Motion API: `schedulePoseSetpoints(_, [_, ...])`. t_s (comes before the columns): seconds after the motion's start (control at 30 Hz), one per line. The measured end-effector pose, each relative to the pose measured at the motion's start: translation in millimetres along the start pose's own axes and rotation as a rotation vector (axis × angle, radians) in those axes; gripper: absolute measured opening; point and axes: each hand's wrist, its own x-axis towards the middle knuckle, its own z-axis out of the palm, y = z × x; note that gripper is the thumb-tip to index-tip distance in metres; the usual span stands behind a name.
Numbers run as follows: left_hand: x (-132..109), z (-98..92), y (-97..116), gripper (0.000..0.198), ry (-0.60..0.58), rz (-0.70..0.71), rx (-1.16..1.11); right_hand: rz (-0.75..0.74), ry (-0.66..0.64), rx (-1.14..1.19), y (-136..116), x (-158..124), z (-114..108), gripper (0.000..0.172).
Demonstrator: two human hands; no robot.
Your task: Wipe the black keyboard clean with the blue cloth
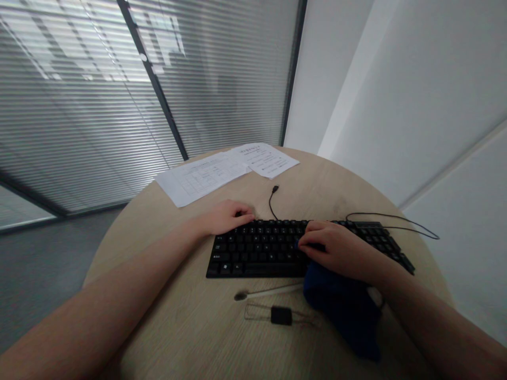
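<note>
Fingers (315, 232) of the right hand (336, 248): curled in, narrow, closed over a blue cloth (344, 311) and pressing it onto the keys. A bit of blue shows just under the fingertips. The rest of the cloth trails out beneath the palm and wrist, off the keyboard's near edge and onto the table.

Fingers (241, 214) of the left hand (227, 216): loosely bent, close together, holding nothing. The tips rest at the far left corner of the keyboard.

Pose: both forearms come in from the near edge, palms down. The right wrist lies across the near edge of the keyboard; the left forearm lies along the table.

Things, largest first:
- Table (178, 327): round, pale wood grain.
- Keyboard (261, 253): black, full-size, flat on the table, centre-right, its right end angled away. Keys dark, legends too small to read.
- Blue cloth: dark blue, bunched, soft folds.
- Two printed paper sheets (202, 177) at the far edge, overlapping at one corner, well apart from the keyboard.
- Black cable (396, 221): loops off the keyboard's far right. A loose plug end (274, 188) lies just beyond the keyboard.
- Thin white-handled tool (269, 292) with a dark tip, just in front of the keyboard, one end touching the cloth.
- Wire-loop tool with a black grip (281, 315), nearest the person.
</note>
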Motion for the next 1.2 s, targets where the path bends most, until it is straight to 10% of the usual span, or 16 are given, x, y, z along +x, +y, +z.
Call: schedulePoseSetpoints(1.2, [1.6, -0.5, -3.2, 0.044, -0.017, -0.032, 0.025, 0.021, -0.012, -0.084, -2.0, -0.3, -1.8, 0.020])
